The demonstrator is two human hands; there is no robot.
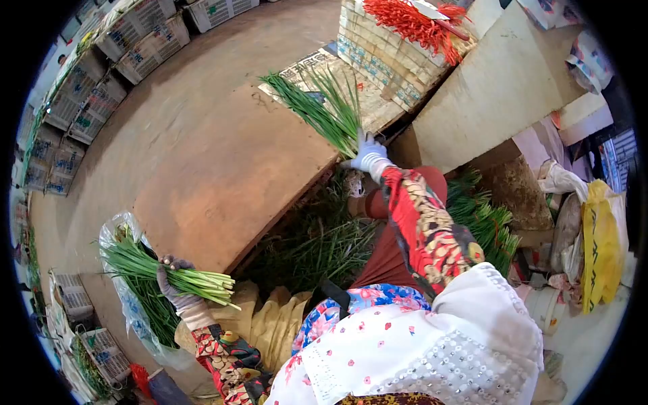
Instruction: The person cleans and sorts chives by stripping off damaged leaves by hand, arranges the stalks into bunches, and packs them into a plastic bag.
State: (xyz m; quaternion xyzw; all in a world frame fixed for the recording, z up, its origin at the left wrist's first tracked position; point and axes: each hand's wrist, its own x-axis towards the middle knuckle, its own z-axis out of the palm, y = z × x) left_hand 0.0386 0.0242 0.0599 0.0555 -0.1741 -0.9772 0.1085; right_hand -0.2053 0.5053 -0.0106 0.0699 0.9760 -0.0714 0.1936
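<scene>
My left hand (177, 287), in a dark-stained glove, is wrapped round a bunch of green stalks (202, 280) with pale cut ends pointing right. That bunch lies above an open clear plastic bag (116, 233) holding more greens. Over at the far right corner of the brown board (236, 169), my right hand (368, 152), in a pale glove, grips the base of a second bunch of long green leaves (331, 111). Its leaf tips fan out across the board's edge and a printed sheet (324, 67).
Red ties (425, 23) lie on a stacked white crate (385, 54) at the top. Loose greens (310, 250) fill the space under the board. Tied green bundles (482, 219) lie right of my leg. Crates (138, 34) line the left; a yellow bag (597, 243) hangs right.
</scene>
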